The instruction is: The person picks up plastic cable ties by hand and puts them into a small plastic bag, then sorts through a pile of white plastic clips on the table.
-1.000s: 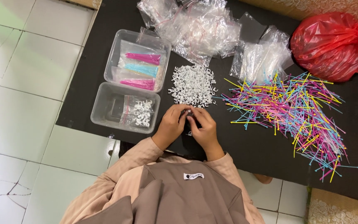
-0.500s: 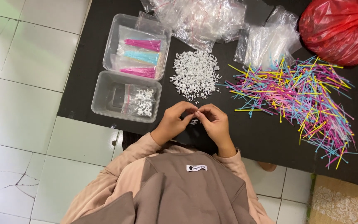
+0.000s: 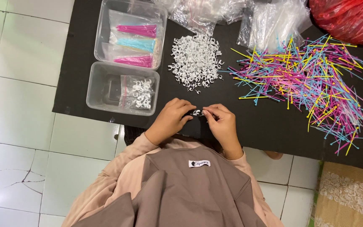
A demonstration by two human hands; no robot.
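My left hand (image 3: 171,120) and my right hand (image 3: 221,124) meet at the near edge of a black mat (image 3: 269,122), fingertips pinched together on a small white plastic clip (image 3: 196,112). Just beyond them lies a heap of the same white clips (image 3: 195,62). To the right spreads a loose pile of thin pink, blue and yellow cable ties (image 3: 311,82). My beige sleeves and brown garment fill the lower middle of the view.
Two clear plastic tubs stand at the left: the far one (image 3: 106,25) holds bagged pink and blue ties, the near one (image 3: 99,90) a small bag of white clips. Clear plastic bags (image 3: 269,25) and a red bag (image 3: 349,19) lie at the back. White floor tiles surround the mat.
The view has shifted, so the mat and piles sit higher and larger in frame. My hands stay together at the mat's near edge, working the small clip.
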